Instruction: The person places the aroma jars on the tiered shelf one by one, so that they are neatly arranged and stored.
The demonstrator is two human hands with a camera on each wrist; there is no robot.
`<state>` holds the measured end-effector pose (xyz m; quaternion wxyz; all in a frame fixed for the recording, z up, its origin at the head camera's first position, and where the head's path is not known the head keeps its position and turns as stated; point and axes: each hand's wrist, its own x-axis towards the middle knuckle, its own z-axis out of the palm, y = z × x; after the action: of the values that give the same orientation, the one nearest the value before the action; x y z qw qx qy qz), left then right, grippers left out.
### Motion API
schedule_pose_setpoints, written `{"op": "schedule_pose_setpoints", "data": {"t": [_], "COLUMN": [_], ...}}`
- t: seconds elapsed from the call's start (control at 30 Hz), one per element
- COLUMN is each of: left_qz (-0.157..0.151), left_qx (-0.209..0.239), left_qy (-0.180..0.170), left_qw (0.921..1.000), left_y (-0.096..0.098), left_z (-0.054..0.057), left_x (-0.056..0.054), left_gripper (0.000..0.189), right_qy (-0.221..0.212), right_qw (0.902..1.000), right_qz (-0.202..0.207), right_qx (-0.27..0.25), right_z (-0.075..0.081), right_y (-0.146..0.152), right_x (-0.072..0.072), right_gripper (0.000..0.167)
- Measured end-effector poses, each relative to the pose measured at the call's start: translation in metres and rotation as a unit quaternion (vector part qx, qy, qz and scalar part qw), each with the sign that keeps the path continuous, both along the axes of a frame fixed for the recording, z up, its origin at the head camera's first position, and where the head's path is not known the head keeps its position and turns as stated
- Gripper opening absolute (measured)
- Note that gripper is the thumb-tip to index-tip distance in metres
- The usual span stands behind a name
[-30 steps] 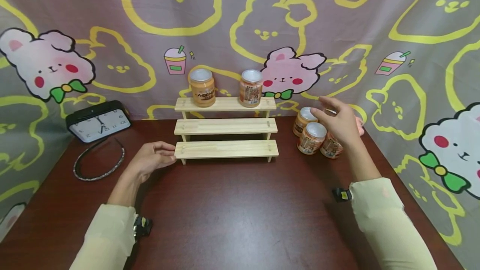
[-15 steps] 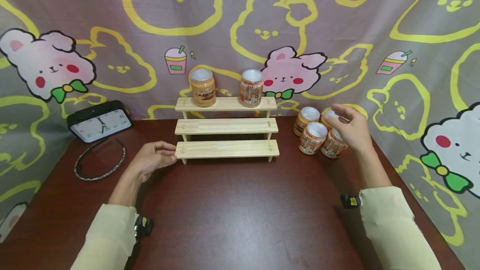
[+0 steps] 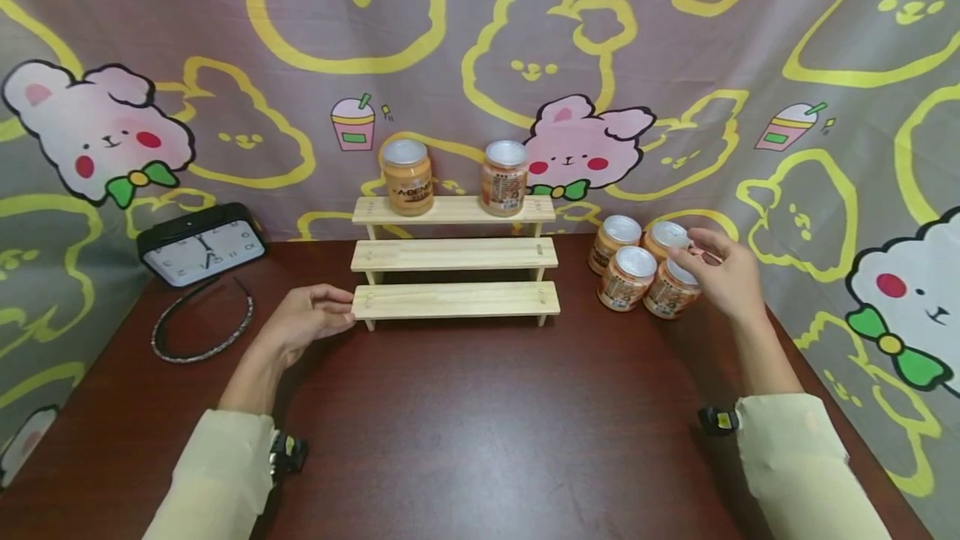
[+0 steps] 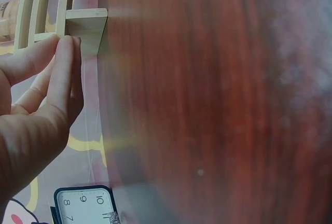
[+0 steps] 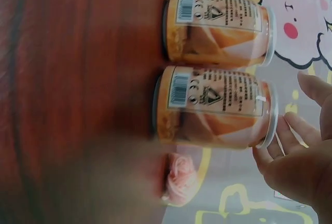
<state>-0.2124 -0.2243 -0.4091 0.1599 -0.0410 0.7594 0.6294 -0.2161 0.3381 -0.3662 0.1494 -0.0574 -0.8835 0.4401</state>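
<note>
My left hand [image 3: 311, 317] pinches the left end of the lowest step of a three-step wooden shelf [image 3: 455, 301]; the left wrist view shows thumb and fingertips meeting at that end. Two orange jars with silver lids stand on the top step, the left jar [image 3: 407, 177] and the right jar [image 3: 505, 178]. Beyond the shelf's right end is a tight group of several similar jars on the table. My right hand [image 3: 723, 273] is at the lid of the front right jar [image 5: 218, 107], its fingers loosely bent and spread, not closed round it. The hand partly covers the back right jar [image 3: 663, 237].
A black-framed clock [image 3: 202, 247] leans at the back left, with a dark headband [image 3: 202, 340] before it. A pink artificial rose [image 5: 181, 178] lies beside the jars. Patterned cloth [image 3: 480, 65] hangs behind the brown table [image 3: 480, 423] and along its sides.
My right hand has moved right and a little toward me, from above the jars to their right side, uncovering more lids. The left hand and shelf stay in place.
</note>
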Motion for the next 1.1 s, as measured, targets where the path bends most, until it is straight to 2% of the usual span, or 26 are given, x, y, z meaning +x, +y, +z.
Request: {"op": "schedule_pose_setpoints", "data": {"t": [0.3, 0.57, 0.87, 1.1], "left_qz": [-0.001, 0.001, 0.001, 0.001], "left_qx": [0.003, 0.002, 0.002, 0.007], "left_qy": [0.004, 0.004, 0.000, -0.001], "left_qw": [1.0000, 1.0000, 1.0000, 1.0000], "left_y": [0.000, 0.000, 0.000, 0.000], "left_z": [0.001, 0.003, 0.002, 0.001], "left_x": [0.000, 0.000, 0.000, 0.001], "left_gripper": [0.043, 0.042, 0.042, 0.042], "right_qy": [-0.022, -0.058, -0.064, -0.051], "right_qw": [0.9995, 0.9966, 0.9954, 0.9955], "right_qz": [0.018, 0.020, 0.018, 0.016], "right_qx": [0.013, 0.054, 0.068, 0.079], "right_z": [-0.007, -0.008, -0.011, -0.014], "right_y": [0.007, 0.010, 0.012, 0.013], "right_x": [0.002, 0.004, 0.004, 0.005], "right_gripper": [0.066, 0.070, 0.074, 0.070]}}
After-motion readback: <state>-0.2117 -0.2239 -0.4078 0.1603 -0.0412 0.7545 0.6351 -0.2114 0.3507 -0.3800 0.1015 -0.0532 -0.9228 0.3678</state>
